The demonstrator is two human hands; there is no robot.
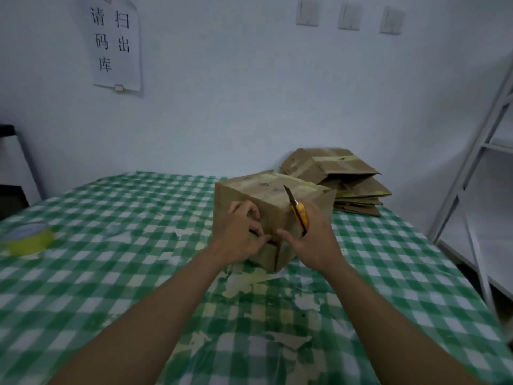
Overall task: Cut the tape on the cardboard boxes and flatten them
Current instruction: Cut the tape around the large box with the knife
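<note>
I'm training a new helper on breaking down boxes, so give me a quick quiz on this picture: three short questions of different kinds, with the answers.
1. True or false: the right hand holds the utility knife with its blade extended.
2. Multiple choice: where is the stack of flattened boxes? A) on the checked tablecloth, behind the cardboard box and to its right; B) on the floor; C) on a chair.
3. Short answer: what lies at the far left of the tablecloth?
Key: 1 true; 2 A; 3 a roll of tape.
</note>
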